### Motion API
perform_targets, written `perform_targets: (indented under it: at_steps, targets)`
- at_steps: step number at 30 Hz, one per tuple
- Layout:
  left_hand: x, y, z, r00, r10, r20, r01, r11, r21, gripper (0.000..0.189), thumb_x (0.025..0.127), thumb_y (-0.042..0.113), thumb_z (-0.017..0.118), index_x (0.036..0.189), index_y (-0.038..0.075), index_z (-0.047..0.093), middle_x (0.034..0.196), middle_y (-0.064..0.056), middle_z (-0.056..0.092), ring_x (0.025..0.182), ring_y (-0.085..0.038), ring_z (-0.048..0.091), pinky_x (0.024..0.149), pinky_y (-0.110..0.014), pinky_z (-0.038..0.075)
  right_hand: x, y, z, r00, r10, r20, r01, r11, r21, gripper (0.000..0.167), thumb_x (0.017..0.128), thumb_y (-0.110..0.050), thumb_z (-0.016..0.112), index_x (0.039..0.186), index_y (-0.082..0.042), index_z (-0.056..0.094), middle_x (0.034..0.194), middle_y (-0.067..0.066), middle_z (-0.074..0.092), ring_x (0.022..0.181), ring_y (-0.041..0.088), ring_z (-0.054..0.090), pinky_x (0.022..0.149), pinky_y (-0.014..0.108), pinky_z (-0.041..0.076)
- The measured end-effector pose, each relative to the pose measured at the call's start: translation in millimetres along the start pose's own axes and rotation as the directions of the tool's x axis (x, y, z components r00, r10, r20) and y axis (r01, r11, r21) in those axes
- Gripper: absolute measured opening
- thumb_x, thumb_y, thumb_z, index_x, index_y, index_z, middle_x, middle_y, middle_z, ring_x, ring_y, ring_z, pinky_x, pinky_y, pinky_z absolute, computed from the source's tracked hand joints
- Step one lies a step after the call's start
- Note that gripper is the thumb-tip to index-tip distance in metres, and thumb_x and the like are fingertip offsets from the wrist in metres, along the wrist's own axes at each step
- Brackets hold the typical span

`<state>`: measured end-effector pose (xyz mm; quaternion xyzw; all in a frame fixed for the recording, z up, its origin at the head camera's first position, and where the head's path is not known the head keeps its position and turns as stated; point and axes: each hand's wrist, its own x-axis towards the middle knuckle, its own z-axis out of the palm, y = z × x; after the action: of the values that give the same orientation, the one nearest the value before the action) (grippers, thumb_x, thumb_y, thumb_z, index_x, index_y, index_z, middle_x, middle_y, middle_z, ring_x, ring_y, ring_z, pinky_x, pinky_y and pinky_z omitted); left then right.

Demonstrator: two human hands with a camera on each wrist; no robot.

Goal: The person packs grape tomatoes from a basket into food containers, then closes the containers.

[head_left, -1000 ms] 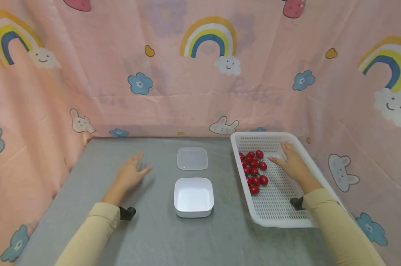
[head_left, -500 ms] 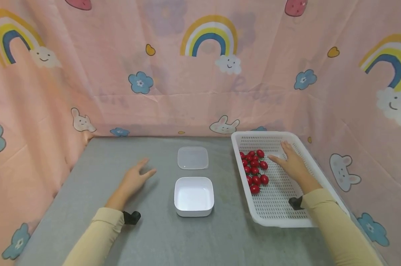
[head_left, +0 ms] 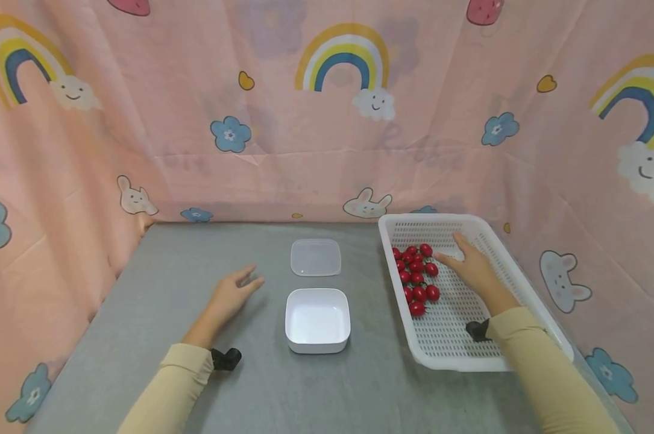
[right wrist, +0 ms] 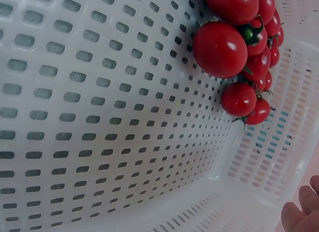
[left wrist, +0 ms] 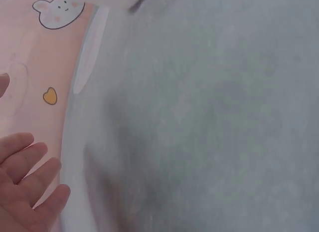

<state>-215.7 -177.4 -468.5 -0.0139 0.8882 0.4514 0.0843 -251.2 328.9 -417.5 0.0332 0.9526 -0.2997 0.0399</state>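
At the right of the frame, a person's right grip (head_left: 475, 271), a bare hand with thumb and fingers apart, is over a white rectangular perforated plastic basket (head_left: 448, 340), just beside small round red tomatoes (head_left: 416, 278) (glossy and green-stemmed in the right wrist view) gathered along its left side. Left of centre, the left grip (head_left: 229, 297), thumb and fingers apart, is above the grey tabletop (head_left: 359, 398). Near it, at centre, sits a white square open-topped box (head_left: 318, 348); higher in the frame lies a flat translucent rectangular lid (head_left: 316, 258). Pink rainbow-printed fabric (head_left: 305, 169) fills the top.
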Motion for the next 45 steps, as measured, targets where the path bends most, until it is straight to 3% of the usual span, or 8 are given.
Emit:
perform_targets:
  at_steps: [8, 19, 22, 28, 36, 45]
  targets:
    - [-0.6, 4.8, 11.8, 0.999, 0.032, -0.008, -0.033, 0.987, -0.159, 0.061, 0.097, 0.039, 0.062, 0.148, 0.009, 0.047, 0.152, -0.014, 0.047, 0.143, -0.034, 0.041, 0.117, -0.049, 0.033, 0.9, -3, 2, 0.998, 0.053, 0.038, -0.054, 0.998, 0.016, 0.100, 0.094, -0.065, 0.049, 0.159, -0.011, -0.003, 0.162, 0.030, 0.004, 0.144, 0.060, 0.013, 0.105, 0.074, 0.029]
    - [-3.8, 7.3, 33.5, 0.999, 0.036, -0.008, -0.037, 0.953, -0.300, 0.049, 0.094, 0.031, 0.068, 0.137, 0.009, 0.060, 0.140, -0.010, 0.060, 0.137, -0.028, 0.050, 0.116, -0.048, 0.036, 3.1, -9, 4, 0.999, 0.037, 0.021, -0.037, 0.999, -0.006, 0.099, 0.094, -0.065, 0.050, 0.159, -0.007, 0.006, 0.161, 0.031, 0.011, 0.143, 0.058, 0.019, 0.108, 0.071, 0.028]
    - [-5.0, 7.8, 38.2, 0.999, 0.034, -0.006, -0.034, 0.946, -0.323, 0.047, 0.093, 0.030, 0.070, 0.134, 0.009, 0.062, 0.138, -0.009, 0.063, 0.136, -0.027, 0.052, 0.116, -0.047, 0.036, 4.0, -9, 6, 1.000, 0.027, 0.014, -0.027, 1.000, 0.009, 0.099, 0.093, -0.065, 0.051, 0.159, -0.006, 0.007, 0.161, 0.030, 0.012, 0.142, 0.058, 0.021, 0.108, 0.070, 0.030]
    - [-8.3, 12.5, 42.9, 1.000, 0.028, -0.009, -0.029, 0.944, -0.328, 0.043, 0.092, 0.028, 0.071, 0.130, 0.008, 0.066, 0.133, -0.009, 0.066, 0.133, -0.027, 0.055, 0.115, -0.048, 0.037, 5.2, -9, 8, 1.000, 0.015, -0.006, -0.015, 0.997, 0.079, 0.097, 0.094, -0.062, 0.054, 0.158, -0.004, 0.012, 0.162, 0.028, 0.015, 0.147, 0.052, 0.016, 0.114, 0.068, 0.023]
    - [-9.5, 13.8, 49.3, 1.000, 0.010, -0.009, -0.012, 0.945, -0.328, 0.036, 0.090, 0.029, 0.072, 0.122, 0.011, 0.072, 0.130, -0.008, 0.068, 0.132, -0.027, 0.055, 0.113, -0.048, 0.039, 4.8, -6, 13, 0.999, 0.033, -0.021, -0.028, 0.983, 0.181, 0.089, 0.095, -0.056, 0.056, 0.156, -0.001, 0.022, 0.159, 0.027, 0.026, 0.147, 0.049, 0.024, 0.113, 0.065, 0.029]
    - [-8.4, 14.1, 58.2, 1.000, 0.016, 0.019, -0.008, 0.924, -0.382, 0.042, 0.087, 0.035, 0.076, 0.121, 0.011, 0.072, 0.129, -0.007, 0.069, 0.134, -0.025, 0.053, 0.115, -0.047, 0.037, 5.9, -5, 13, 0.993, 0.107, -0.044, -0.092, 0.961, 0.261, 0.082, 0.096, -0.054, 0.057, 0.156, -0.006, 0.029, 0.159, 0.025, 0.029, 0.146, 0.049, 0.027, 0.112, 0.065, 0.030]
